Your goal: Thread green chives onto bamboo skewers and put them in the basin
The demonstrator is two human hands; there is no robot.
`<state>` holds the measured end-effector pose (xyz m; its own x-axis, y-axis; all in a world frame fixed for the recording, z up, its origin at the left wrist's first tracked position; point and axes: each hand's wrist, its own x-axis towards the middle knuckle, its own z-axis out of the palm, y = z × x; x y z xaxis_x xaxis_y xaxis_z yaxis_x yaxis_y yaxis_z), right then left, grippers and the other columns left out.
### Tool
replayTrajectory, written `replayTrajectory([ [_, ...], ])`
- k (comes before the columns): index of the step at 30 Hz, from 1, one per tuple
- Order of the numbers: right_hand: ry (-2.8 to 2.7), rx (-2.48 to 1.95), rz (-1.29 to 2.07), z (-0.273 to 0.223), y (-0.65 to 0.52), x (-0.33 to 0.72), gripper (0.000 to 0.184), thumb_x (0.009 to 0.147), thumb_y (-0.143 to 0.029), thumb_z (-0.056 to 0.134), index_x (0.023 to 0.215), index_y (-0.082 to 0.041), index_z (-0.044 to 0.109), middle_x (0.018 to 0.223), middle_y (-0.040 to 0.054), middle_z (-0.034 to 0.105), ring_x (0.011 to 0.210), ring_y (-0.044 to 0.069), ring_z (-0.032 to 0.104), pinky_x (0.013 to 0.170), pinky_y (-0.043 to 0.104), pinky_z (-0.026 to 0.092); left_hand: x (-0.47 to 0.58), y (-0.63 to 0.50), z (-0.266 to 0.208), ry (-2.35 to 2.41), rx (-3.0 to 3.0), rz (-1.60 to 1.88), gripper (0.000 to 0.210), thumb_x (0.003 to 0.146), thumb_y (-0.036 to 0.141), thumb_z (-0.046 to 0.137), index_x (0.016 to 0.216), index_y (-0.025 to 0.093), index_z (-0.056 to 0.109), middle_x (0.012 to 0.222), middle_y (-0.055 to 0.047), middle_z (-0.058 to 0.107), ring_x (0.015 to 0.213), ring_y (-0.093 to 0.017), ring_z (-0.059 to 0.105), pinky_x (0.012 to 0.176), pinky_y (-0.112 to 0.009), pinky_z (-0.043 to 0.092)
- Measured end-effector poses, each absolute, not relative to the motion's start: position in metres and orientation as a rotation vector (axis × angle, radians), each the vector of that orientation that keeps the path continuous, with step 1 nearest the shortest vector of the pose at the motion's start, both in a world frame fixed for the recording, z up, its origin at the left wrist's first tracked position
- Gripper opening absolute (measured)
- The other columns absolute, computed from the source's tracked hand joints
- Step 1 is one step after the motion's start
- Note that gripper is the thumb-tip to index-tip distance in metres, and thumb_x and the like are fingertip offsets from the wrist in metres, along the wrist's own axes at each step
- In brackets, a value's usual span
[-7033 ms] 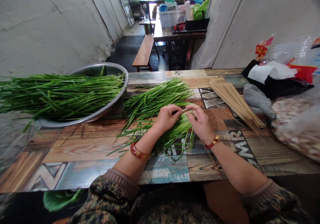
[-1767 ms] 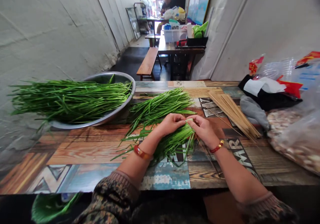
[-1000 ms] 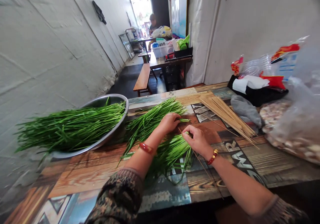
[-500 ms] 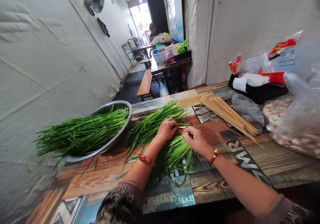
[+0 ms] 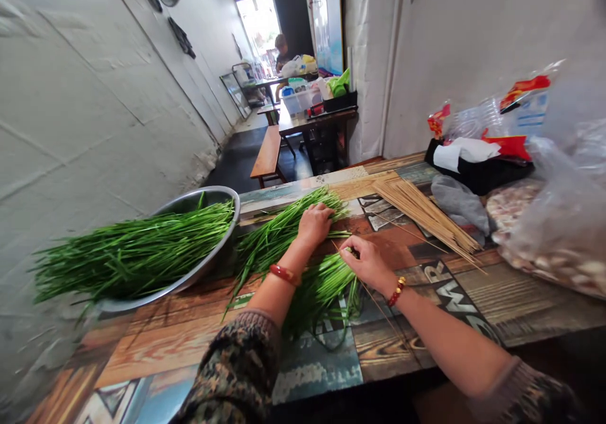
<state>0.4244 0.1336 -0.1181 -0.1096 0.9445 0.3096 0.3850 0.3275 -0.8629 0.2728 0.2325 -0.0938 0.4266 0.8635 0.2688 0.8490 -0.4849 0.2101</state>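
Observation:
My left hand (image 5: 314,227) is over the stem ends of a loose pile of garlic chives (image 5: 279,225), its fingers curled down among them; the fingertips are partly hidden. My right hand (image 5: 368,261) pinches a thin bamboo skewer (image 5: 380,303), which slants from near my left hand down past my right wrist. Just beneath the skewer lies a second bunch of chives (image 5: 326,285), pale stems toward my right hand and green leaves toward me.
A metal basin (image 5: 235,222) heaped with chives stands at the left. Loose bamboo skewers (image 5: 423,212) lie fanned to the right, beside a grey plastic bag (image 5: 459,206). Farther right are a clear bag of pale pieces (image 5: 558,235) and a black container (image 5: 478,175) with packaging. A person (image 5: 283,55) sits far back.
My left hand has left the skewer tip and moved up and away onto the far chive pile. My right hand keeps its pinch on the skewer. The view has shifted slightly.

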Motion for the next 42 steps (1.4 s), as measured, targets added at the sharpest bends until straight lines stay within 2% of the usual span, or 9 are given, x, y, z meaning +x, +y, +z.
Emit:
replayTrajectory([
  [3, -1.651, -1.223, 0.782, -0.122, 0.136, 0.424, 0.014, 0.079, -0.024, 0.05, 0.074, -0.018, 0.062, 0.073, 0.0029, 0.067, 0.069, 0.015, 0.06, 0.066, 0.027, 0.044, 0.275, 0.238, -0.099, 1.632, 2.585, 0.564, 0.015, 0.08, 0.016, 0.06, 0.089, 0.019, 0.072, 0.096, -0.009, 0.065, 0.092, -0.022, 0.057, 0.084, -0.035, 0.044],
  [7, -1.624, -1.217, 0.81, -0.123, 0.137, 0.423, 0.014, 0.08, -0.025, 0.05, 0.075, -0.018, 0.062, 0.075, 0.0024, 0.068, 0.07, 0.015, 0.06, 0.068, 0.027, 0.045, 0.269, 0.234, -0.098, 1.55, 2.396, 0.819, 0.012, 0.078, 0.013, 0.057, 0.073, 0.018, 0.067, 0.084, -0.005, 0.064, 0.085, -0.018, 0.057, 0.081, -0.031, 0.045],
  [11, -1.612, -1.205, 0.801, -0.118, 0.131, 0.422, 0.017, 0.082, -0.028, 0.048, 0.078, -0.019, 0.062, 0.078, 0.0038, 0.067, 0.074, 0.017, 0.06, 0.07, 0.028, 0.045, 0.256, 0.206, -0.088, 1.467, 2.25, 0.929, 0.012, 0.071, 0.007, 0.056, 0.07, 0.017, 0.061, 0.075, -0.001, 0.062, 0.073, -0.014, 0.056, 0.073, -0.027, 0.044],
  [14, -1.598, -1.197, 0.809, -0.116, 0.125, 0.421, 0.018, 0.084, -0.03, 0.048, 0.082, -0.019, 0.062, 0.081, 0.0041, 0.068, 0.076, 0.017, 0.061, 0.071, 0.028, 0.045, 0.247, 0.177, -0.084, 1.518, 2.154, 0.933, 0.017, 0.069, 0.006, 0.053, 0.077, 0.016, 0.063, 0.071, 0.0, 0.06, 0.064, -0.012, 0.051, 0.063, -0.024, 0.041],
  [18, -1.563, -1.195, 0.866, -0.115, 0.123, 0.42, 0.021, 0.084, -0.032, 0.049, 0.088, -0.018, 0.065, 0.087, 0.0055, 0.07, 0.08, 0.019, 0.063, 0.073, 0.029, 0.047, 0.245, 0.15, -0.087, 1.41, 1.898, 0.915, 0.028, 0.073, 0.009, 0.052, 0.095, 0.016, 0.067, 0.074, 0.001, 0.064, 0.064, -0.011, 0.053, 0.061, -0.022, 0.04],
  [21, -1.554, -1.171, 0.931, -0.115, 0.124, 0.421, 0.025, 0.085, -0.034, 0.05, 0.094, -0.018, 0.067, 0.095, 0.0069, 0.072, 0.088, 0.02, 0.065, 0.079, 0.031, 0.048, 0.251, 0.143, -0.092, 1.32, 1.655, 0.975, 0.019, 0.079, 0.02, 0.056, 0.089, 0.014, 0.07, 0.077, -0.002, 0.068, 0.066, -0.011, 0.054, 0.061, -0.022, 0.041],
  [25, -1.559, -1.145, 0.972, -0.113, 0.125, 0.421, 0.027, 0.085, -0.036, 0.054, 0.101, -0.019, 0.069, 0.103, 0.0062, 0.072, 0.096, 0.02, 0.066, 0.088, 0.033, 0.049, 0.255, 0.142, -0.092, 1.2, 1.402, 1.065, 0.023, 0.078, 0.034, 0.062, 0.088, 0.014, 0.071, 0.066, 0.001, 0.064, 0.056, -0.009, 0.047, 0.055, -0.022, 0.037],
  [30, -1.59, -1.18, 0.957, -0.11, 0.124, 0.421, 0.027, 0.085, -0.035, 0.056, 0.105, -0.022, 0.07, 0.104, 0.004, 0.073, 0.099, 0.02, 0.066, 0.09, 0.034, 0.05, 0.255, 0.141, -0.091, 1.148, 1.275, 1.092, 0.024, 0.074, 0.036, 0.069, 0.084, 0.014, 0.069, 0.059, 0.003, 0.056, 0.052, -0.007, 0.042, 0.05, -0.021, 0.033],
  [42, -1.608, -1.15, 0.947, -0.112, 0.124, 0.422, 0.028, 0.086, -0.03, 0.054, 0.108, -0.022, 0.069, 0.112, 0.004, 0.071, 0.105, 0.019, 0.065, 0.096, 0.035, 0.048, 0.257, 0.142, -0.093, 1.153, 1.245, 1.109, 0.022, 0.073, 0.033, 0.069, 0.083, 0.014, 0.072, 0.06, 0.001, 0.06, 0.054, -0.008, 0.047, 0.052, -0.02, 0.038],
])
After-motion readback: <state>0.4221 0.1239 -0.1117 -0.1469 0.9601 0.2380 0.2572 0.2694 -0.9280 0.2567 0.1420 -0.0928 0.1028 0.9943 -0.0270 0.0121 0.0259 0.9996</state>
